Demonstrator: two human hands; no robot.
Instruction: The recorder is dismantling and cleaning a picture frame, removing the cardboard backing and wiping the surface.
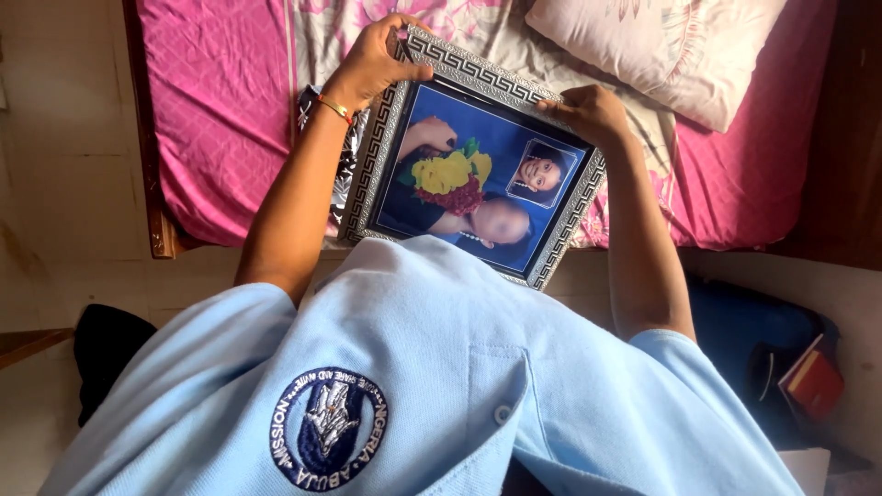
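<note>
The left hand (372, 64) is closed over the far left corner of the framed picture (478, 165), fingers curled over the silver patterned border, a thin bangle (334, 108) at the wrist. The frame sits tilted between both hands, above the bed (220, 119) with its pink sheet and against the person's light blue shirt (432, 367), its long axis running from the left hand down and right. The right hand (588, 112) grips the far right edge, fingers bent onto the border; both hands sit equally near, and a pillow (661, 46) lies beyond.
</note>
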